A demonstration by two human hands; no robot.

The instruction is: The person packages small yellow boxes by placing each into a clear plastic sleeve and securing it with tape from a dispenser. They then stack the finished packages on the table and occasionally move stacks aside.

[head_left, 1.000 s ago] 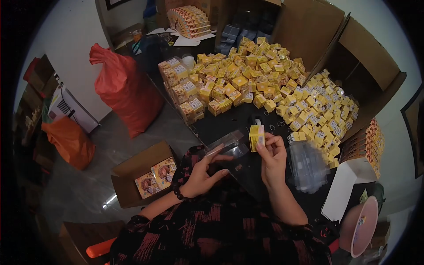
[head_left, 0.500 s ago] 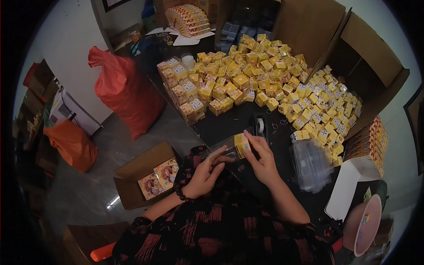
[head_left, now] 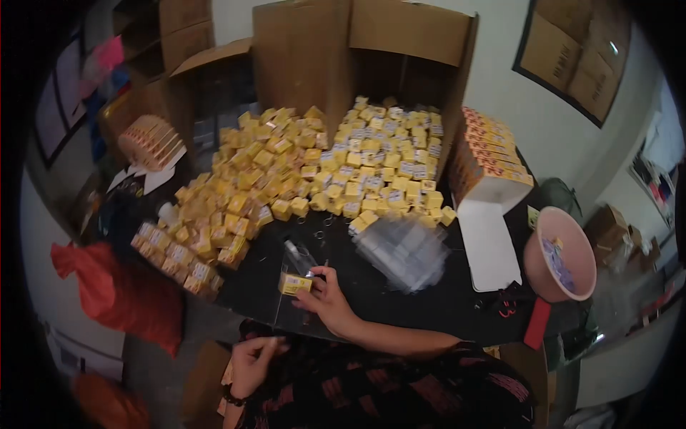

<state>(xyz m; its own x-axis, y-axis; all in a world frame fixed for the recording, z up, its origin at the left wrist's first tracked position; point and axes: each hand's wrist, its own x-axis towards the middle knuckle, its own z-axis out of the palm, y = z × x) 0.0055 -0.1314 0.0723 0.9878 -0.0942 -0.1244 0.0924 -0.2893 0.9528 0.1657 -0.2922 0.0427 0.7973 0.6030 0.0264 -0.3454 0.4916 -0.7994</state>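
My right hand [head_left: 327, 300] grips a small yellow box [head_left: 295, 284] above the near part of the black table; clear plastic shows around the box. Just behind it lies a tape dispenser [head_left: 299, 252], close to my fingertips. My left hand [head_left: 251, 363], wearing a dark bead bracelet, is lower down by the table's near edge, apart from the box. Its fingers are curled with the thumb pressed on them, and whatever it may hold cannot be made out. To the right of my right hand lies a pile of clear plastic sleeves [head_left: 404, 250].
Heaps of small yellow boxes [head_left: 279, 157] cover the back of the table [head_left: 343, 307], before open cartons [head_left: 400, 32]. Stacked display boxes [head_left: 493, 154] and a pink basin [head_left: 572, 250] stand at right. A red sack [head_left: 121, 293] is at left, on the floor.
The view has swung to the right. My left hand has come away from the yellow box and plastic and dropped toward my lap. The right hand still holds the box, now nearer the tape dispenser.
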